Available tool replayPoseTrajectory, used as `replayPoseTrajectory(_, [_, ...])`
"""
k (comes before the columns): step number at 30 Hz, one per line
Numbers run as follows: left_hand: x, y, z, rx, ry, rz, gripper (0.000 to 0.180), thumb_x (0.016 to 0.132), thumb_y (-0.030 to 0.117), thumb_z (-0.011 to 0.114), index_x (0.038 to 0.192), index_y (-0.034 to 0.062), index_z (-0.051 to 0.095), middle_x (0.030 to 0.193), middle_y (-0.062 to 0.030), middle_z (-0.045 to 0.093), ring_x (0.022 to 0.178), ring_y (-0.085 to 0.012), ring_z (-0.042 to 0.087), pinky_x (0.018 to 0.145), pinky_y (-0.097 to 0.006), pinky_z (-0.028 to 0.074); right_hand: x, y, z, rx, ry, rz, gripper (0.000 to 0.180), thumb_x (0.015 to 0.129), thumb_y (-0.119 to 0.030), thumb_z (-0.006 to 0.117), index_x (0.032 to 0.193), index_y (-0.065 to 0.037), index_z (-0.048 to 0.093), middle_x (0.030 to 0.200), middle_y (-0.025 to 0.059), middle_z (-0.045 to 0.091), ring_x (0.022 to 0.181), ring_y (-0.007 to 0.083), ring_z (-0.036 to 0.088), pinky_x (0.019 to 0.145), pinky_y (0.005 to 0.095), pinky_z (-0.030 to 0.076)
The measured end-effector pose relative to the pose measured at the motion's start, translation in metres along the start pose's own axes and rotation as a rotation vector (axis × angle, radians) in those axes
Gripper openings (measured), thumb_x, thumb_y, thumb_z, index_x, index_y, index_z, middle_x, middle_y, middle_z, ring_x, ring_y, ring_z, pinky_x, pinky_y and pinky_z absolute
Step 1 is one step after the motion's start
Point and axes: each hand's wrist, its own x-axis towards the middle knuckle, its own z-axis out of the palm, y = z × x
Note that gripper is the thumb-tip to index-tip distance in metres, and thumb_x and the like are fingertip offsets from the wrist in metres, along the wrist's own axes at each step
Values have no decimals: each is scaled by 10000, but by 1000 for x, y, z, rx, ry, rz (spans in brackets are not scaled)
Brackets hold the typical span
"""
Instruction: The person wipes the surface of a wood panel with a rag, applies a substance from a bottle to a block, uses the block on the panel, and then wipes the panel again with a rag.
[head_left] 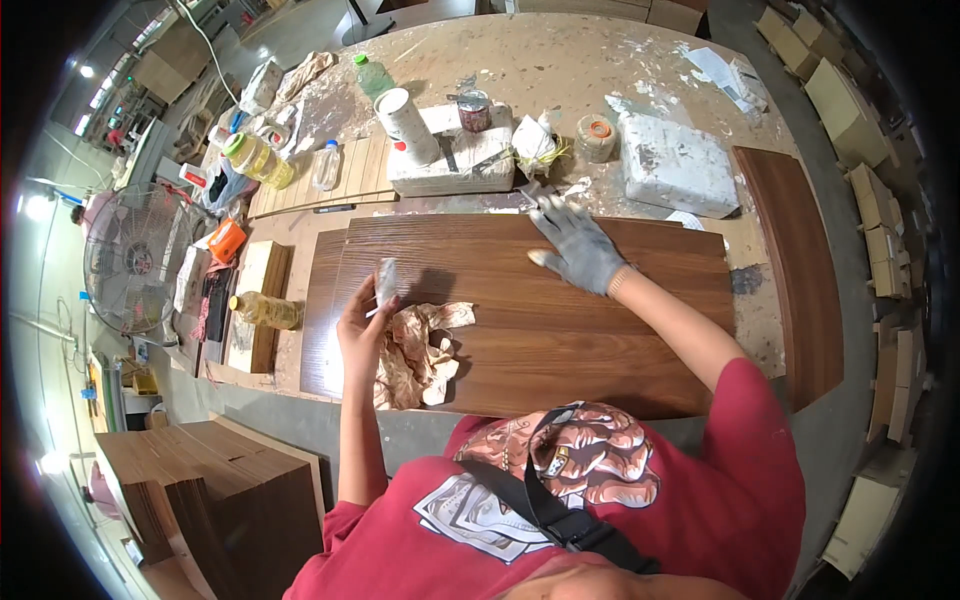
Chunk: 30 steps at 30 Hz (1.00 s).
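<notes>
A dark brown wood-grain board [560, 330] lies across the workbench in front of me. My left hand [367, 318], bare, is raised over the board's left part with its fingers pinched on a small pale grey flat piece [386, 282]; its exact kind I cannot make out. Just right of that hand a crumpled tan cloth [425, 355] rests on the board. My right hand [580, 248] wears a grey glove with pale fingertips. Its fingers are spread over the board's far edge, near a thin scraper-like tool [530, 193].
Behind the board stand a white wrapped block [450, 160] bearing a white cylinder [405, 125] and a can [474, 110], a tape roll [597, 138] and another wrapped block [678, 165]. Bottles of yellow liquid [265, 311] and a fan [138, 258] are left; another brown board [795, 280] lies right.
</notes>
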Motion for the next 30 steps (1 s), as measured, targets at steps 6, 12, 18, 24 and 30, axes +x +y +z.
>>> replayPoseTrajectory(6, [-6,-20,-28,-172,78,-111,475,989,81,654,1427,-48,524,1141,-110,706,948,-159,702,813,-295,587,113,-25,62,99,-27,175,670,1033,-564,429,1464,-58,515,1547,198,463,1454,352,409,1210,480,292])
replayPoseTrajectory(12, [-20,-21,-56,-272,-152,-66,515,970,-15,642,1454,-69,478,1317,-134,645,1128,-161,647,985,-320,538,123,-87,71,49,134,210,600,1012,-521,484,1359,-48,606,1356,182,635,1277,354,565,1125,503,361])
replayPoseTrajectory(18, [-16,-29,-40,-212,-154,-92,504,979,42,650,1443,-73,492,1333,-138,642,1161,-203,640,1023,-352,501,116,-65,63,106,85,205,559,983,-499,527,1263,-30,646,1264,217,667,1183,369,608,1070,535,390])
replayPoseTrajectory(24, [13,-55,-60,-362,-91,-150,454,987,44,648,1408,-69,522,1199,-113,683,959,-150,694,821,-258,564,133,-94,86,9,80,248,626,1008,-498,491,1409,-20,542,1413,219,571,1321,383,520,1167,511,315])
replayPoseTrajectory(30, [-8,-47,-43,-314,-3,-101,509,981,23,653,1446,-78,474,1252,-128,661,1023,-132,655,837,-255,551,132,-102,61,97,-74,247,631,1023,-475,481,1467,-26,482,1525,179,487,1407,355,442,1209,483,264])
